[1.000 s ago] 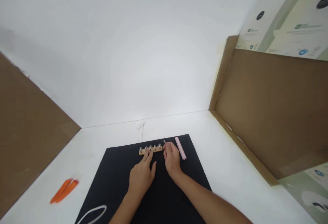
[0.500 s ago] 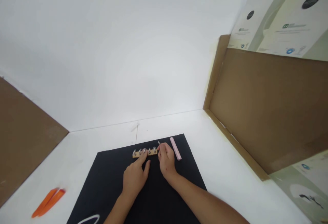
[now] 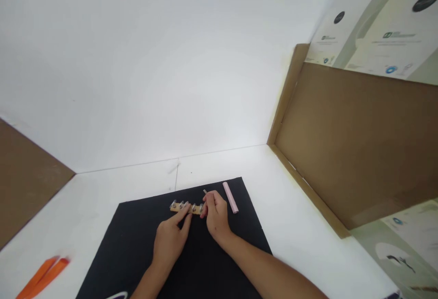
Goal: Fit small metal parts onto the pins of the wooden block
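A short wooden strip (image 3: 197,209) carrying several shiny metal fittings in a row lies near the far side of the black mat (image 3: 130,235). My left hand (image 3: 170,237) grips the middle of it, with the fingertips over its top and the thumb against its near edge. At the strip's right end, my right hand (image 3: 216,214) is closed in a pinch around a thin greyish stick (image 3: 205,191), whose tip pokes out above the fingers. The rest of that stick is hidden by the hand. The metal fittings are too small to make out exactly.
A pale pink rod (image 3: 230,197) lies on the mat to the right of my right hand. Orange strips (image 3: 43,277) rest on the white table at the left. Part of a white loop (image 3: 118,295) shows at the bottom edge. A brown-panelled wall (image 3: 359,144) stands at the right.
The wooden strip has turned slightly, its right end now nearer me. My left thumb has closed up to its edge, and my right hand has followed the strip's end. The view has shifted slightly.
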Action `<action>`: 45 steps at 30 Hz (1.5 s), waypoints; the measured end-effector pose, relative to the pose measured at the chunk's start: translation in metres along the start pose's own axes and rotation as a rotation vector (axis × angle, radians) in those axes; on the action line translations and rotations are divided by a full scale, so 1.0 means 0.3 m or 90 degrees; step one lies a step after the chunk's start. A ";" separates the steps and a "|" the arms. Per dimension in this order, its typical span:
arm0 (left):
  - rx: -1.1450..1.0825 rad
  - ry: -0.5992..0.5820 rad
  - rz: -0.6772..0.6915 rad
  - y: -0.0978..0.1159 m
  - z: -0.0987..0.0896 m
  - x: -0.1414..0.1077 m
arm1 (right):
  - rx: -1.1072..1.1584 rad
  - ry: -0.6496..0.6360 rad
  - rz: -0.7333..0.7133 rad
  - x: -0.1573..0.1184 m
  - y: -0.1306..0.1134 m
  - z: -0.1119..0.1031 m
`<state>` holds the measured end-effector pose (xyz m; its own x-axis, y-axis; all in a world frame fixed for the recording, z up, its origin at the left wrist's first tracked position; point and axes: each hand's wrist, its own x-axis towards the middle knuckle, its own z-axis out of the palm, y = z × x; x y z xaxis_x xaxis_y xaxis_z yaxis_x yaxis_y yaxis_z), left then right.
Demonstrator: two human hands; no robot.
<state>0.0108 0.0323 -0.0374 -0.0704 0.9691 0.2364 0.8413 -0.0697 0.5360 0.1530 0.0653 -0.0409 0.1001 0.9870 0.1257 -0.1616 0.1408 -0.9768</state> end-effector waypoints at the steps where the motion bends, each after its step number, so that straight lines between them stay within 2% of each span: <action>1: -0.014 0.011 0.000 0.000 -0.001 -0.002 | 0.004 0.001 -0.003 0.001 0.000 -0.001; 7: -0.072 0.084 0.010 0.016 -0.027 -0.011 | 0.044 -0.008 -0.005 0.011 0.009 -0.004; 13: -0.144 0.121 0.005 0.034 -0.040 -0.025 | 0.003 -0.009 -0.035 -0.005 -0.003 -0.008; 16: -0.177 0.162 0.012 0.037 -0.036 -0.034 | -0.060 -0.047 -0.090 -0.029 -0.017 -0.017; 20: -0.201 0.174 0.052 0.035 -0.034 -0.032 | -0.136 -0.132 -0.172 -0.057 -0.025 -0.030; 24: -0.211 0.157 0.087 0.032 -0.036 -0.023 | -0.175 -0.145 -0.193 -0.061 -0.024 -0.035; 27: -0.235 0.115 0.092 0.032 -0.039 -0.020 | -0.178 -0.138 -0.194 -0.057 -0.024 -0.035; 31: -0.338 0.063 0.055 0.037 -0.031 -0.018 | -0.193 -0.171 -0.225 -0.057 -0.026 -0.036; 35: -0.490 0.056 -0.021 0.049 -0.017 -0.014 | -0.219 -0.186 -0.261 -0.063 -0.030 -0.038; 38: -0.544 0.054 -0.052 0.061 -0.018 -0.013 | -0.244 -0.197 -0.287 -0.065 -0.037 -0.040; 43: -0.576 0.062 -0.058 0.065 -0.023 -0.019 | -0.273 -0.235 -0.337 -0.068 -0.044 -0.041; 45: -0.570 0.058 -0.045 0.063 -0.019 -0.022 | -0.279 -0.225 -0.332 -0.068 -0.043 -0.040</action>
<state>0.0242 0.0234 -0.0243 -0.1798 0.9583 0.2221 0.1046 -0.2059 0.9730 0.1649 0.0424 -0.0328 -0.2754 0.7779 0.5649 0.2312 0.6239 -0.7465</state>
